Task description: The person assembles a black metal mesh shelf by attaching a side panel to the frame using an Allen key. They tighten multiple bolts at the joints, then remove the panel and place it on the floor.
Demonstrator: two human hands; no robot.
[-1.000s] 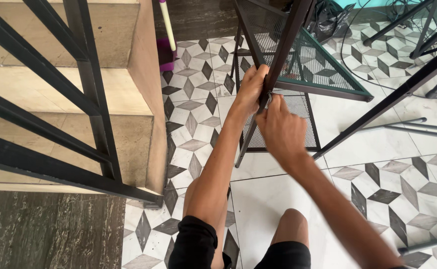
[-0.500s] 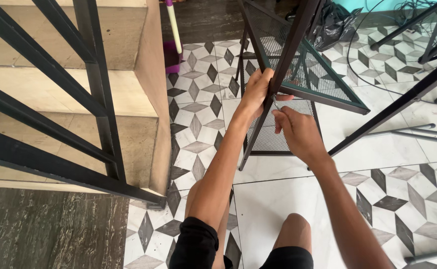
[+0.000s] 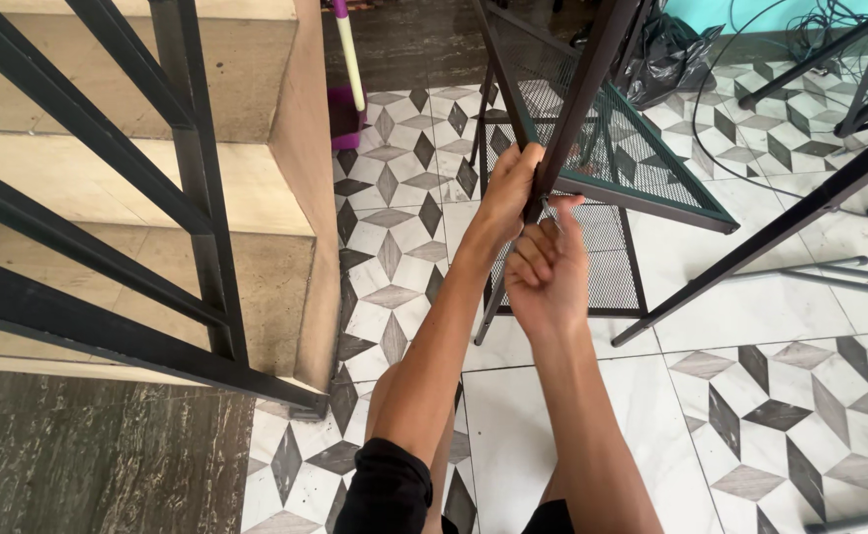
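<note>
A black metal rack with mesh shelves (image 3: 642, 163) stands tilted on the patterned tile floor. My left hand (image 3: 509, 190) grips one of its slanted upright legs (image 3: 580, 104) about halfway up. My right hand (image 3: 545, 272) is just below and to the right of it, fingers curled with the fingertips pinched at the same leg near the corner of a mesh shelf. Whether it holds a small part there is hidden by the fingers. A lower mesh shelf (image 3: 602, 267) lies behind my right hand.
A black stair railing (image 3: 187, 168) and beige stone steps (image 3: 108, 178) fill the left. A mop with a purple base (image 3: 347, 99) leans by the stairs. More black metal legs (image 3: 780, 227) cross at the right; a black bag (image 3: 666, 59) and cables lie beyond.
My right hand has come back left from beside the leg to just under my left hand and curled its fingers at the leg. The left hand keeps its grip.
</note>
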